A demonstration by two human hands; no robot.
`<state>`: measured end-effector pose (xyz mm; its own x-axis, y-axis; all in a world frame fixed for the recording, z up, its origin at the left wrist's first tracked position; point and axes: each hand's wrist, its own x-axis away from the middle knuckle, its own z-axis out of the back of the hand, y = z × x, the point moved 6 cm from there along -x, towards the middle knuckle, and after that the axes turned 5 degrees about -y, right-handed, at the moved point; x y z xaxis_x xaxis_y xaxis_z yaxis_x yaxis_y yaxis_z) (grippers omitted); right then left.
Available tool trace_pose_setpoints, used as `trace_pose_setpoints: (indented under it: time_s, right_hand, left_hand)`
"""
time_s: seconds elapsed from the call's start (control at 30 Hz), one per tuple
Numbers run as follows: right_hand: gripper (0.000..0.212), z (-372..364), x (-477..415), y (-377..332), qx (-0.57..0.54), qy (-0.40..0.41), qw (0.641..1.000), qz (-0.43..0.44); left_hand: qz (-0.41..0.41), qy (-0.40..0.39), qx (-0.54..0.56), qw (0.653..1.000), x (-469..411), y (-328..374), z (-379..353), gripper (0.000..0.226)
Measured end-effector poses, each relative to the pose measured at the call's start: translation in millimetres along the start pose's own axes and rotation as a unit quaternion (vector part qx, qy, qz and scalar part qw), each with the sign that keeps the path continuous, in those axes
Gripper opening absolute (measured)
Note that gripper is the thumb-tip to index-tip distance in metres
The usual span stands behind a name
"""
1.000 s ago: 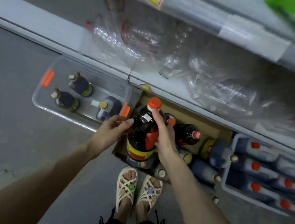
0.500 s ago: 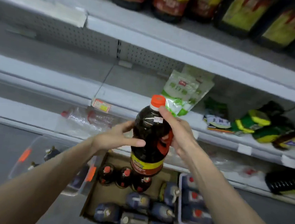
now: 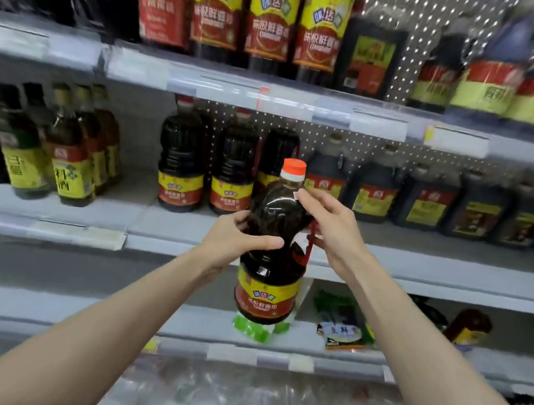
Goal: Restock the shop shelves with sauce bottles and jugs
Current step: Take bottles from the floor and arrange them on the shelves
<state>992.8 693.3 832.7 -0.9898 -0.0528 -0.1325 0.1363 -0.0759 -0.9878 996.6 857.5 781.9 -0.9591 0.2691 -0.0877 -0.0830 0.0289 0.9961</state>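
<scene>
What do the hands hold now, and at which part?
Both hold one dark sauce bottle. The left hand grips its waist, below the shoulder; the right hand holds its upper right side, by the red handle.

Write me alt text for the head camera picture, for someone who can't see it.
A person holds a dark sauce bottle with an orange cap upright before shop shelves, the left hand gripping its body, the right hand at its shoulder and red handle. Matching bottles stand on the middle shelf behind it.
</scene>
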Motion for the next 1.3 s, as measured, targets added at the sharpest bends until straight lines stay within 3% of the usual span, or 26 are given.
trace_pose_setpoints:
  time_s: [0.2, 0.33, 0.5, 0.73, 0.87, 1.03, 1.17, 1.3]
  right_hand:
    - [0.051, 14.4, -48.2, -3.1, -0.054, -0.042, 0.998, -0.001]
    - [0.047, 22.4, -88.8, -6.7, -0.081, -0.034, 0.996, 0.015]
    - [0.026, 24.9, -131.1, -10.1, -0.055, -0.050, 0.997, 0.032]
    - [0.038, 27.3, -172.2, 15.4, -0.060, -0.034, 0.997, 0.032]
    - [0.036, 28.0, -181.2, 25.0, -0.038, -0.030, 0.998, 0.047]
    - [0.039, 27.0, -177.7, 29.8, -0.037, -0.047, 0.996, 0.061]
    - [0.050, 27.1, -166.0, 54.1, -0.035, -0.048, 0.998, 0.032]
    - [0.040, 23.5, -145.6, 90.6, -0.010, -0.043, 0.999, -0.023]
  left_hand:
    - [-0.010, 0.021, -0.006, 1.000, -54.3, 18.2, -2.2, 0.045]
    - [-0.018, 0.045, -0.001, 0.999, -94.0, 22.0, 4.8, 0.050]
    - [-0.031, 0.066, 0.006, 0.997, -135.1, 22.5, 15.2, 0.060]
    - [-0.039, 0.085, -0.019, 0.995, -167.2, 3.9, 23.1, 0.056]
    - [-0.050, 0.070, -0.004, 0.996, -174.3, -6.7, 25.0, 0.046]
    - [-0.050, 0.051, -0.004, 0.997, -170.1, -24.4, 28.8, 0.050]
    - [-0.059, 0.061, 0.010, 0.996, -156.2, -38.6, 25.0, 0.049]
    - [-0.059, 0.059, -0.005, 0.996, -143.9, -45.1, 16.8, 0.037]
